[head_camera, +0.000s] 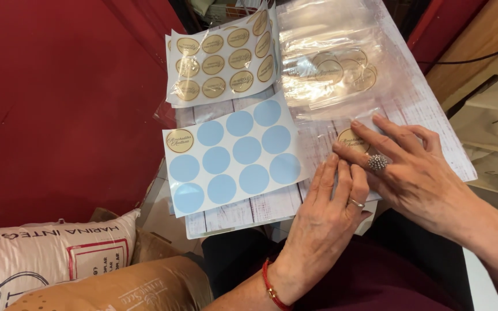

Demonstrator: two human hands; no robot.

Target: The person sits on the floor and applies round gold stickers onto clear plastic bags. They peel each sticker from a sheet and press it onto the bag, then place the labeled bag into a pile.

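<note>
Whitewashed board (260,207), sticker sheet (234,152) with one gold sticker, both hands (324,222) (416,173) flat, gripping nothing, pressing another gold sticker (350,140).

Round gold sticker (351,140) — flat on a clear bag (341,75) — half covered.

A small board (272,204) with a whitewashed wood-plank print is seen carrying the work. A backing sheet (231,152) of pale blue circles, with one gold round sticker (179,140) left on it, is laid at its near left. A wrapped sheet of gold stickers (221,57) is placed beyond it, and clear plastic bags (329,57) are piled alongside.
</note>
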